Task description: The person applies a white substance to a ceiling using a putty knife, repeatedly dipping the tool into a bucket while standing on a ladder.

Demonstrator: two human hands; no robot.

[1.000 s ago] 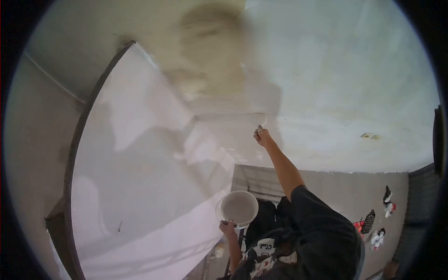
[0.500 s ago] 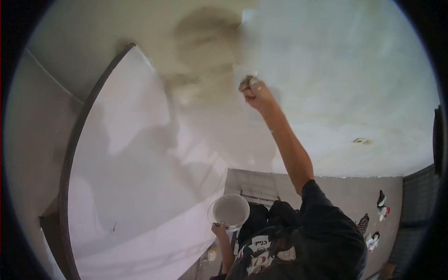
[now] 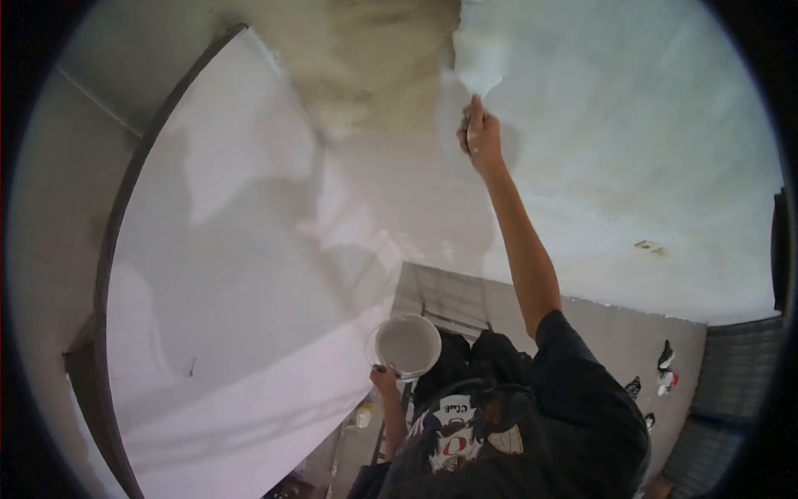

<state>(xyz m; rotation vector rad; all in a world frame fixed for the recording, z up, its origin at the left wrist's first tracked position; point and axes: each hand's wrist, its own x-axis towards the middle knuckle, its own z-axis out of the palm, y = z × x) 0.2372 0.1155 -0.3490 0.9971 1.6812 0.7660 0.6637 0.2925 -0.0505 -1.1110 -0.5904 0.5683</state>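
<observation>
My right hand (image 3: 482, 137) is raised high against the wall, fingers closed round the handle of what looks like a paintbrush (image 3: 484, 71). Its broad white end lies on the wall where a pale coat meets a beige-brown patch (image 3: 374, 75). White specks dot the hand. Lower down, my left hand (image 3: 385, 380) grips the near rim of a round whitish bucket (image 3: 432, 353). Pale grey liquid (image 3: 405, 345) shows inside it.
A smooth pale wall (image 3: 241, 308) with a dark edge (image 3: 116, 216) stands to the left. A ladder-like metal frame (image 3: 453, 320) is below by my legs. Several small dark and white items (image 3: 667, 370) lie on the floor at right, near a dark ribbed shutter (image 3: 723, 399).
My right hand has turned upright and shifted slightly right, so the brush's white end now points up along the paint edge. My left hand still holds the bucket; the view has tilted slightly.
</observation>
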